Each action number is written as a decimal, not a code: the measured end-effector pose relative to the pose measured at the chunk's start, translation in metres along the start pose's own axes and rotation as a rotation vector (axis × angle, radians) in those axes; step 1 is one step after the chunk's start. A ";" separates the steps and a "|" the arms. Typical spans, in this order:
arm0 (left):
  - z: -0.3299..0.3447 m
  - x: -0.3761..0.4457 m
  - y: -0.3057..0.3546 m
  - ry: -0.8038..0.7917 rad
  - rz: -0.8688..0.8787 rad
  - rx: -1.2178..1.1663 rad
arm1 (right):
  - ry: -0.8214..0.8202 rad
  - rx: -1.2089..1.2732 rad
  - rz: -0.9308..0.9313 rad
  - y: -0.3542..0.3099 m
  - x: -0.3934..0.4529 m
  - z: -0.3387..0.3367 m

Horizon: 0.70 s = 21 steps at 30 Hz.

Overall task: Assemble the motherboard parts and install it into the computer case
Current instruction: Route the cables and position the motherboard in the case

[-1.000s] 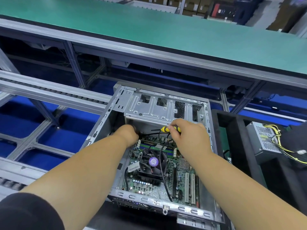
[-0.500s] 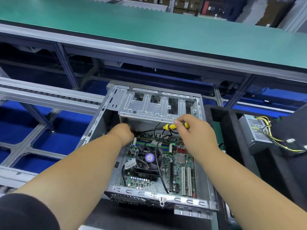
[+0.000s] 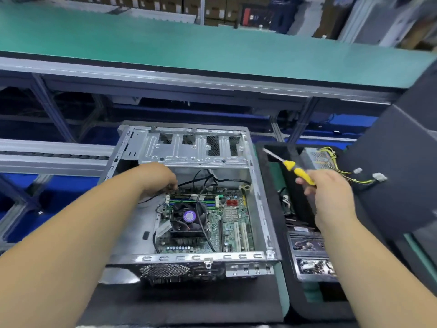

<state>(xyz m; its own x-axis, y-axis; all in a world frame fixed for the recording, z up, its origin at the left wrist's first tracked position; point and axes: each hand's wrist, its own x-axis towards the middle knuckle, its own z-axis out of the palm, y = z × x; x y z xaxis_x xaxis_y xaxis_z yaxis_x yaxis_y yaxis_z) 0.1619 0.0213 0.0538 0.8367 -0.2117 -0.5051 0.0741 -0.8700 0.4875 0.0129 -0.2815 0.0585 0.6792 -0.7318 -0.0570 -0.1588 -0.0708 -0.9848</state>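
The open computer case (image 3: 189, 204) lies on its side on dark padding on the bench (image 3: 194, 301), filling the middle of the view. The motherboard (image 3: 227, 223) sits flat on the case floor, with its CPU cooler fan (image 3: 189, 217) toward 9 o'clock of the board and the memory sticks (image 3: 184, 198) along its 12 o'clock edge. The left hand (image 3: 157, 179) reaches in from 8 o'clock, fingers curled down at the board's far left corner, where black cables (image 3: 208, 179) run; whether it pinches a cable cannot be told. The right hand (image 3: 327, 189), at 3 o'clock of the case and outside it, grips a yellow-handled screwdriver (image 3: 293, 168) whose shaft points toward 10 o'clock above a black foam tray (image 3: 272, 150). A power supply (image 3: 316, 157) with yellow wires lies at 2 o'clock, partly hidden behind the hand. A green conveyor belt (image 3: 212, 48) crosses at 12 o'clock.
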 end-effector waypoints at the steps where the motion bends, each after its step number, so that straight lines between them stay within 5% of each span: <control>1: 0.002 -0.008 0.008 -0.033 0.018 -0.073 | 0.004 -0.039 0.053 0.011 -0.002 -0.006; 11: 0.025 -0.041 0.058 0.122 0.311 0.019 | -0.132 -0.765 0.199 0.130 -0.039 -0.011; 18: 0.033 -0.043 0.038 0.100 0.360 -0.203 | -0.290 -1.072 0.095 0.131 -0.052 -0.003; 21: 0.028 -0.058 0.021 0.140 0.376 -0.302 | -0.240 -1.008 0.018 0.102 -0.043 -0.003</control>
<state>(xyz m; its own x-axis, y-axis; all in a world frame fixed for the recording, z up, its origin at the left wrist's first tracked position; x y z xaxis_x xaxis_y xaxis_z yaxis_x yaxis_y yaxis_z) 0.0994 0.0028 0.0734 0.8989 -0.4060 -0.1647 -0.1101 -0.5733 0.8119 -0.0343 -0.2594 -0.0395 0.7781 -0.5918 -0.2107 -0.6215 -0.6763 -0.3955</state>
